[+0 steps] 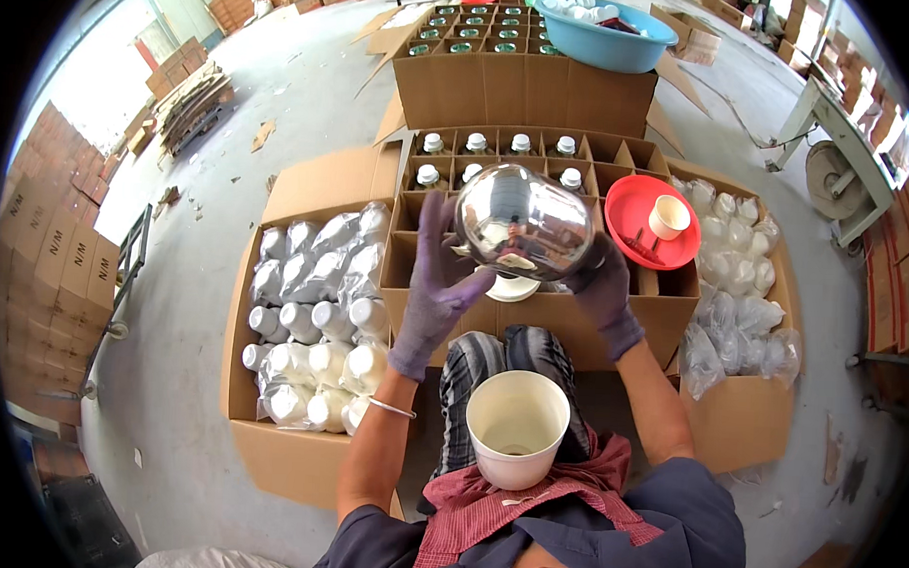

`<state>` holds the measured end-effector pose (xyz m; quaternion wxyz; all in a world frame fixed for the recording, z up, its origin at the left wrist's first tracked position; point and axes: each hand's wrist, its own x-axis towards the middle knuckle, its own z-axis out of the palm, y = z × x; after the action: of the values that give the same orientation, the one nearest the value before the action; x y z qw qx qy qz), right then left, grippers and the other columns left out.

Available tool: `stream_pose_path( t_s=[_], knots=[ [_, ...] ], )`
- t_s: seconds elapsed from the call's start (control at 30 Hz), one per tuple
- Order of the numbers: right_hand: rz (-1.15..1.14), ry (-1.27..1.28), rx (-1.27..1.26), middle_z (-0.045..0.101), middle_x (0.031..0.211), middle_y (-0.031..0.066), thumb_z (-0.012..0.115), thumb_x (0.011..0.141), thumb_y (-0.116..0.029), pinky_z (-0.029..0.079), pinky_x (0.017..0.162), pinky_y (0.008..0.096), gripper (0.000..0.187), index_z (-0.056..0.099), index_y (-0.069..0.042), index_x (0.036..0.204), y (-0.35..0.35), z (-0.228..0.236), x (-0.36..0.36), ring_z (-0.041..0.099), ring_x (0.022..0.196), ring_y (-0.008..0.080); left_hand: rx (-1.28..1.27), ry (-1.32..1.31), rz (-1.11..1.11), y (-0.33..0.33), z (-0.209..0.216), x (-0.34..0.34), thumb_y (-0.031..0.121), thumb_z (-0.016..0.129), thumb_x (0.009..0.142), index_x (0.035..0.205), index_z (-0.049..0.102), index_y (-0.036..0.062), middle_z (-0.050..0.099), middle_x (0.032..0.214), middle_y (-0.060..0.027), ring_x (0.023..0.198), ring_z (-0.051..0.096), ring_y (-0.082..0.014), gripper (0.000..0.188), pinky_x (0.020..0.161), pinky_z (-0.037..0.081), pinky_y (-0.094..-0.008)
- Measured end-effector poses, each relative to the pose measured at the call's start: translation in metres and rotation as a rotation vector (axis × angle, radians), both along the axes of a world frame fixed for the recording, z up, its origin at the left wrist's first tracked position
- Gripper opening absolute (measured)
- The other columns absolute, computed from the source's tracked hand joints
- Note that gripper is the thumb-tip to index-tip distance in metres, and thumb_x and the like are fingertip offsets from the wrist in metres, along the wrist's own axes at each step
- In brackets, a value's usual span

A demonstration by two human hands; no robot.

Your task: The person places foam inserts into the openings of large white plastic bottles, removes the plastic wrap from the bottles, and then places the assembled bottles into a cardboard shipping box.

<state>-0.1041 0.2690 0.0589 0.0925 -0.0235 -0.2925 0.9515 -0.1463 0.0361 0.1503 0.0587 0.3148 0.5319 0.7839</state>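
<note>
A shiny, mirror-silver rounded vessel (527, 221) is tilted over the divided carton in front of me. My right hand (606, 294), in a grey-purple glove, is closed round its lower right side. My left hand (437, 293), gloved alike, is at its left with fingers and thumb spread. Whether its fingertips touch the vessel I cannot tell. Just under the vessel shows a white round piece (511, 289), partly hidden. A cream plastic bucket (518, 456) sits between my thighs. White-capped bottles (476, 143) stand in several compartments of the divided carton (543, 325).
At left, an open carton (298, 457) holds bagged white bottles (328, 320). A right-hand carton (735, 424) has clear-bagged pieces (738, 329). A red bowl (625, 215) with a small cup (669, 217) rests on the dividers. Behind, a blue basin (608, 47) sits on another carton (521, 91).
</note>
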Motion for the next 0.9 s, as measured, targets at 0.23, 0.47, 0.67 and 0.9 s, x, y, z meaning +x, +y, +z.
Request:
stream_pose_path(
  t_s=[0.23, 0.47, 0.67, 0.9],
  knots=[
    [-0.341, 0.353, 0.911, 0.05, 0.122, 0.0108, 0.06, 0.091, -0.016, 0.045, 0.096, 0.0334, 0.043, 0.043, -0.004, 0.128, -0.015, 0.032, 0.039, 0.051, 0.113, 0.0192, -0.326, -0.111, 0.052, -0.041, 0.017, 0.013, 0.019, 0.059, 0.091, 0.153, 0.022, 0.0118, 0.048, 0.129, -0.0091, 0.098, 0.053, -0.0139, 0.073, 0.08, 0.048, -0.026],
    [-0.482, 0.743, 1.405, 0.048, 0.122, 0.0189, 0.073, 0.082, -0.025, 0.038, 0.102, 0.0422, 0.06, 0.042, 0.0, 0.127, -0.049, 0.044, 0.062, 0.047, 0.119, 0.0348, -0.117, -0.305, 0.111, -0.071, -0.041, -0.002, 0.049, 0.058, 0.09, 0.147, 0.032, 0.0097, 0.053, 0.122, -0.0086, 0.104, 0.055, -0.0152, 0.074, 0.087, 0.048, -0.03],
    [-0.25, 0.584, 1.444, 0.049, 0.129, 0.0191, 0.062, 0.091, -0.027, 0.036, 0.106, 0.0445, 0.05, 0.045, -0.002, 0.132, -0.056, 0.023, 0.111, 0.046, 0.125, 0.0337, -0.64, 0.069, 0.002, -0.076, 0.011, 0.01, 0.038, 0.077, 0.068, 0.138, 0.044, -0.0004, 0.048, 0.137, -0.0162, 0.13, 0.042, -0.0265, 0.086, 0.111, 0.031, -0.0386],
    [-0.405, 1.224, 1.186, 0.054, 0.107, 0.0151, 0.066, 0.079, -0.021, 0.043, 0.092, 0.0454, 0.036, 0.054, -0.002, 0.107, -0.138, 0.233, 0.116, 0.054, 0.103, 0.0321, -0.795, -0.133, -0.223, -0.063, -0.035, 0.075, 0.029, 0.084, 0.066, 0.133, 0.045, -0.0048, 0.053, 0.128, -0.0162, 0.122, 0.049, -0.0267, 0.085, 0.106, 0.038, -0.0373]
  ],
)
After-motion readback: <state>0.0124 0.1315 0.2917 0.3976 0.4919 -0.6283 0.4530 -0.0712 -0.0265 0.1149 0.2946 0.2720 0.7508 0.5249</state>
